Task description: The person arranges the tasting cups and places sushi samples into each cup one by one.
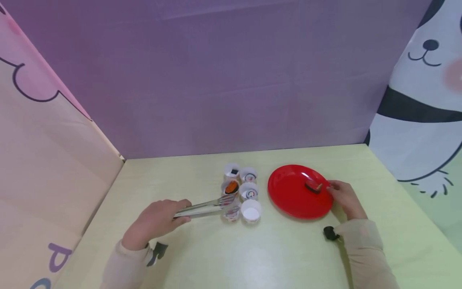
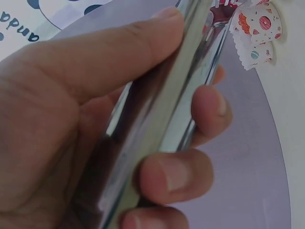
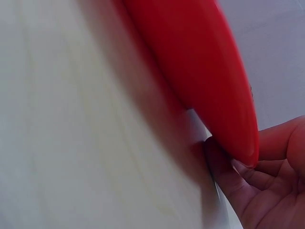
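My left hand [image 1: 162, 218] grips metal tongs [image 1: 202, 209], thumb on one side and fingers curled round the other, as the left wrist view shows. The tong tips reach over the left column of small paper cups, above the near-left cup [image 1: 231, 216], and partly hide what it contains. Just beyond them, another cup holds an orange-topped sushi piece [image 1: 232, 187]. On the right, a round red plate [image 1: 288, 196] carries a dark sushi-like piece [image 1: 313, 187]. My right hand [image 1: 344, 196] pinches the plate's right rim, with fingers under the edge in the right wrist view.
Other cups stand close together: one with a black piece [image 1: 234, 171], two with round roll-like pieces [image 1: 250, 177], and a white cup [image 1: 251, 211] at the near right. A purple backdrop [image 1: 216, 80] rises behind the pale table [image 1: 270, 253], with printed sheets at both sides.
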Demonstrator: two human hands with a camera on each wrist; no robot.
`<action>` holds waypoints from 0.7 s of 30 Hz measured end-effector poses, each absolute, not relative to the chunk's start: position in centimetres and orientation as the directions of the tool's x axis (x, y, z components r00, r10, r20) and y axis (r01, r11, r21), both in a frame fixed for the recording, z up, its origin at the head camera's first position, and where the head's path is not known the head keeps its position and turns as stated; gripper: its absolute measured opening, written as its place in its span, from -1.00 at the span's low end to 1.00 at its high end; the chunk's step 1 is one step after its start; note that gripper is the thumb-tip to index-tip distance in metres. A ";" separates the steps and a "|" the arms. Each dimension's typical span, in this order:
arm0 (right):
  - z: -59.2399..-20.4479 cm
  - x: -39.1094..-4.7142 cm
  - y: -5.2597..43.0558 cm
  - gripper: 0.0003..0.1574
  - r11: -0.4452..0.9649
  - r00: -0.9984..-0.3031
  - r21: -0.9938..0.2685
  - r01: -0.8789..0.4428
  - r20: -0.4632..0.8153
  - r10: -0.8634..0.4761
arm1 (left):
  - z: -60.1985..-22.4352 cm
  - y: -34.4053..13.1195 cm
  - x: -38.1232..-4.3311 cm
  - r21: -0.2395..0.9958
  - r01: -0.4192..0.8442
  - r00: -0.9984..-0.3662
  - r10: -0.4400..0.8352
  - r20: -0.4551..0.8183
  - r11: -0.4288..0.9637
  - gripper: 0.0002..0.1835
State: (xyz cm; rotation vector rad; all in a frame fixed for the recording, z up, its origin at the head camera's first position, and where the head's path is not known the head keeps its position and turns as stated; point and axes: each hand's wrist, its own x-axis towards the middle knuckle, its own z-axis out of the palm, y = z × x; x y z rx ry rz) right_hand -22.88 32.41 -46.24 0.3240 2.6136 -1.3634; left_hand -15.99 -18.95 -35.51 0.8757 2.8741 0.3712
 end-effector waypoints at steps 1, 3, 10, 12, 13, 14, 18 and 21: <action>-46.2 -22.9 32.4 -0.39 0.556 -0.959 -0.784 0.277 -0.260 0.112 | -35.5 -18.9 -16.0 0.264 0.534 -0.826 0.562 -0.036 0.803 -0.75; -46.2 -22.9 32.5 -0.38 0.555 -0.956 -0.781 0.288 -0.273 0.112 | -35.4 -18.9 -16.0 0.265 0.534 -0.827 0.561 -0.036 0.803 -0.75; -46.1 -22.9 32.4 -0.38 0.558 -0.957 -0.780 0.284 -0.269 0.111 | -35.5 -18.8 -16.0 0.267 0.527 -0.830 0.556 -0.042 0.807 -0.74; -46.0 -22.9 32.4 -0.38 0.557 -0.956 -0.779 0.287 -0.272 0.112 | -35.6 -18.8 -16.0 0.266 0.524 -0.832 0.553 -0.046 0.809 -0.74; -46.0 -22.9 32.4 -0.38 0.557 -0.955 -0.779 0.288 -0.273 0.113 | -35.6 -18.8 -15.9 0.266 0.521 -0.833 0.552 -0.049 0.811 -0.73; -46.0 -22.8 32.3 -0.38 0.559 -0.956 -0.779 0.285 -0.269 0.112 | -35.6 -18.8 -15.9 0.266 0.521 -0.833 0.551 -0.051 0.811 -0.73; -46.0 -22.8 32.3 -0.40 0.570 -0.962 -0.777 0.268 -0.251 0.109 | -35.7 -18.8 -15.9 0.260 0.523 -0.832 0.552 -0.050 0.812 -0.74; -46.0 -22.8 32.3 -0.40 0.575 -0.964 -0.775 0.262 -0.243 0.112 | -35.6 -18.8 -15.9 0.257 0.526 -0.831 0.554 -0.050 0.811 -0.74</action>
